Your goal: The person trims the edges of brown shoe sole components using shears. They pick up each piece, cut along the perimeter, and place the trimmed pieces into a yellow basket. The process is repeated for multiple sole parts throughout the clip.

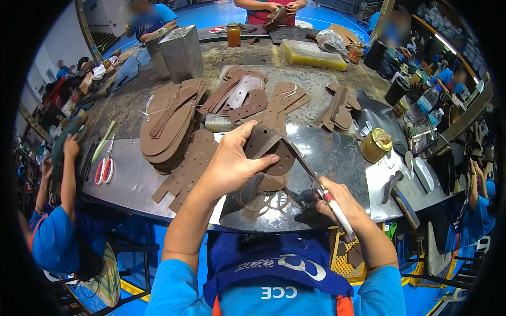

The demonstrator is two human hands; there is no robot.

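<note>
My left hand (pixel 232 160) pinches a dark brown leather piece (pixel 261 141) with punched holes, thumb on the near side. In my right hand (pixel 341 203) are scissors (pixel 333 204) with white-and-red handles, seen nearly edge-on. Their long dark blades reach up and left to the edge of the held piece. Under my hands, another brown piece with a rounded end and thin curled offcuts (pixel 263 201) lie on a dark shiny cutting slab (pixel 337 152). My right fingers partly hide the handles.
Stacked brown leather soles (pixel 164 129) and strap pieces (pixel 274 102) lie ahead. A second pair of scissors (pixel 105 167) rests at left. On the right stand a glue jar (pixel 376 145) and a hammer (pixel 400 197). Metal blocks (pixel 182 52) and a yellow foam slab (pixel 313 55) are farther back. Co-workers sit around.
</note>
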